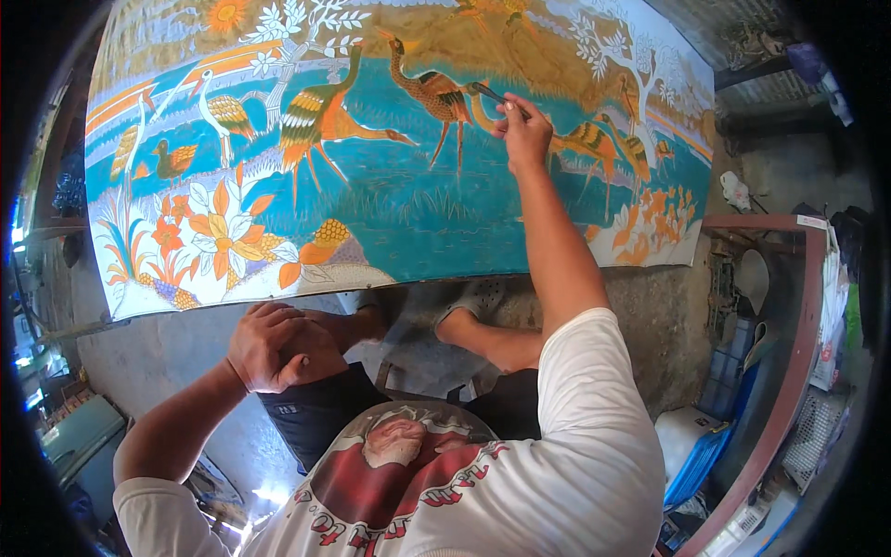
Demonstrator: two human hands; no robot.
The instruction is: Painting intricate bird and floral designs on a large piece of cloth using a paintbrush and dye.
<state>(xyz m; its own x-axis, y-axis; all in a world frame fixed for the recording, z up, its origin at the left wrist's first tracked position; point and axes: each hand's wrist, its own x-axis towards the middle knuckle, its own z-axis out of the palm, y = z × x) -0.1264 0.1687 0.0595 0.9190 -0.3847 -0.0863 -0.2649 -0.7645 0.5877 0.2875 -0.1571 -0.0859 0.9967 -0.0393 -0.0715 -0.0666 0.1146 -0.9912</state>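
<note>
A large painted cloth or panel (408, 243) spreads in front of me, with long-legged birds, flowers and trees on blue-green water. Over its upper middle, my right hand (525, 132) pinches a slim dark paintbrush (488, 93). The brush points up and left, its tip at the head of an orange-necked bird (483, 113). Whether the bristles touch the surface I cannot tell. Just left of it stands a brown-patterned crane (436, 93). My left hand (269, 345) lies over my bent left knee, fingers draped and holding nothing.
On the right stands a reddish-brown frame (807, 297), with a blue folded item (696, 469) and a white container (685, 436) beside it. A light greenish box (85, 432) sits at lower left. My sandalled feet (478, 299) are below the panel's near edge.
</note>
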